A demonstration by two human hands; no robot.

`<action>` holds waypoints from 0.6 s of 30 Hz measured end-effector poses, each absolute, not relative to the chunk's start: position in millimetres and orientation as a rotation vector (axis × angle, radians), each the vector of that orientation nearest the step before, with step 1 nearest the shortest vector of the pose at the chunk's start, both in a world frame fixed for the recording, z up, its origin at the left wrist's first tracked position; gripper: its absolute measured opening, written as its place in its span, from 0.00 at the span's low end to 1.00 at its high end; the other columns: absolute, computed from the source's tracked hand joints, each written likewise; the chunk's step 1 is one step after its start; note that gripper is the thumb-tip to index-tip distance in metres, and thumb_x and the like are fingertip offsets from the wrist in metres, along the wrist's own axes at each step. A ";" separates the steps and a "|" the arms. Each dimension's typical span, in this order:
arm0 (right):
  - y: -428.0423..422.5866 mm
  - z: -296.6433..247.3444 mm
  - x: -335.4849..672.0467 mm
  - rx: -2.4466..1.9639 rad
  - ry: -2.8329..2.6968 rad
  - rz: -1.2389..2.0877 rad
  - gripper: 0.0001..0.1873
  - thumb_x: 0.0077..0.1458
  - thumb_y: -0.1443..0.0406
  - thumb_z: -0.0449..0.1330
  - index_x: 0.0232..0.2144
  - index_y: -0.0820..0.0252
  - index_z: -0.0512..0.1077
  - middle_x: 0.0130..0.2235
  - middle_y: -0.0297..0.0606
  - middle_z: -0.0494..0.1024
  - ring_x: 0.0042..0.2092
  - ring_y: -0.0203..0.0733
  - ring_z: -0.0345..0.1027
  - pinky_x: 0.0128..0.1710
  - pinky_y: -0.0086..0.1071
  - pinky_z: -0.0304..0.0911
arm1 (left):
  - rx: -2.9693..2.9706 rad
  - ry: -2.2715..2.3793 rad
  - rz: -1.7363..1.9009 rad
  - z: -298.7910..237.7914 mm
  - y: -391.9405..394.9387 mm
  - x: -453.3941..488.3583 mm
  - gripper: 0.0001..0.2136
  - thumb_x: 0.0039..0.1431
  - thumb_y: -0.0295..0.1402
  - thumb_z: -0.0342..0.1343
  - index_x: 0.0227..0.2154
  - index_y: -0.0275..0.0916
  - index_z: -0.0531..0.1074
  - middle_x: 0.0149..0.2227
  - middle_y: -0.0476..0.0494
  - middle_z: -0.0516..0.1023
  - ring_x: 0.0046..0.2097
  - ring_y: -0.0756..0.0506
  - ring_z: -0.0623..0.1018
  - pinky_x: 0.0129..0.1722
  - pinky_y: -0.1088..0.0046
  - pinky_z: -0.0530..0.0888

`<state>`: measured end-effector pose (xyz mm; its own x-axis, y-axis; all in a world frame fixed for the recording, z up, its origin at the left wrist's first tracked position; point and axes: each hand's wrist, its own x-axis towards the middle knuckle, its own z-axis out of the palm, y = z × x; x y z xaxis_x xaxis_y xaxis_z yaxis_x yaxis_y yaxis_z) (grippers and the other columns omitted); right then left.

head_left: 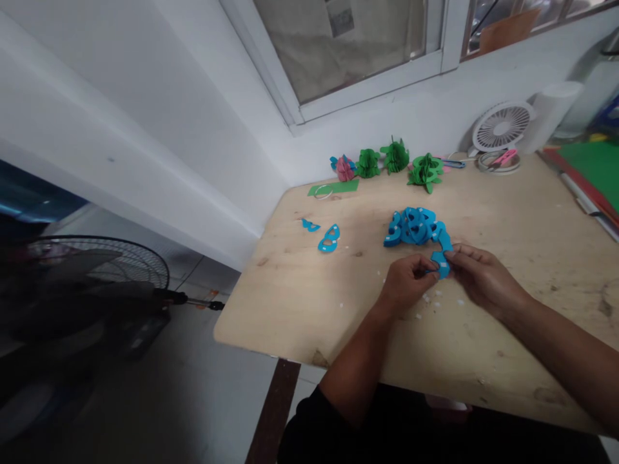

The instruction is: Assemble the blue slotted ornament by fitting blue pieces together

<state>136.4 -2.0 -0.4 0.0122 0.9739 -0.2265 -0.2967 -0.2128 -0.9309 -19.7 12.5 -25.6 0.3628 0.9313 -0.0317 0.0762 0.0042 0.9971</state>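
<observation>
Between my two hands is a blue paper cutout (441, 263) with a small white square on it. My left hand (410, 278) pinches its left edge, and my right hand (478, 274) grips its right edge. The cutout touches or joins a pile of blue paper cutouts (413, 225) just beyond my fingers; which of the two I cannot tell. White squares dot several pieces of the pile. Farther left on the table lie a figure-eight-shaped blue cutout (330, 238) and a smaller blue piece (310, 225). Small white paper bits (428, 298) are scattered below my hands.
Along the wall stand green paper figures (396, 156) and a pink-and-blue one (344, 167). A green strip (345, 186) carries a white ring. A small white fan (503, 127) and pink scissors (503, 158) are at back right. A black floor fan (97, 277) stands left of the wooden table (290, 303).
</observation>
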 end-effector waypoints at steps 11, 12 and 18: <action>-3.0 -6.8 130.5 -1.222 -0.807 1.315 0.18 0.36 0.52 0.75 0.19 0.54 0.73 0.22 0.32 0.71 0.26 0.37 0.61 0.26 0.32 0.59 | 2.324 1.281 1.290 -13.6 -1.5 -12.6 0.05 0.63 0.31 0.55 0.34 0.38 0.75 0.34 0.41 0.79 0.41 0.42 0.77 0.45 0.65 0.72; -3.2 -8.3 130.0 -1.229 -0.804 1.305 0.19 0.35 0.52 0.75 0.19 0.55 0.73 0.22 0.32 0.71 0.26 0.36 0.60 0.25 0.31 0.58 | 2.369 1.274 1.253 -14.9 -1.1 -12.1 0.05 0.64 0.31 0.55 0.35 0.38 0.76 0.33 0.42 0.79 0.41 0.42 0.77 0.45 0.65 0.71; -2.7 -15.6 130.4 -1.232 -0.769 1.321 0.20 0.34 0.51 0.76 0.20 0.57 0.75 0.22 0.31 0.71 0.25 0.34 0.58 0.24 0.30 0.54 | 2.423 1.348 1.139 -21.4 2.1 -9.6 0.06 0.63 0.31 0.56 0.38 0.38 0.77 0.35 0.41 0.81 0.42 0.41 0.77 0.44 0.64 0.69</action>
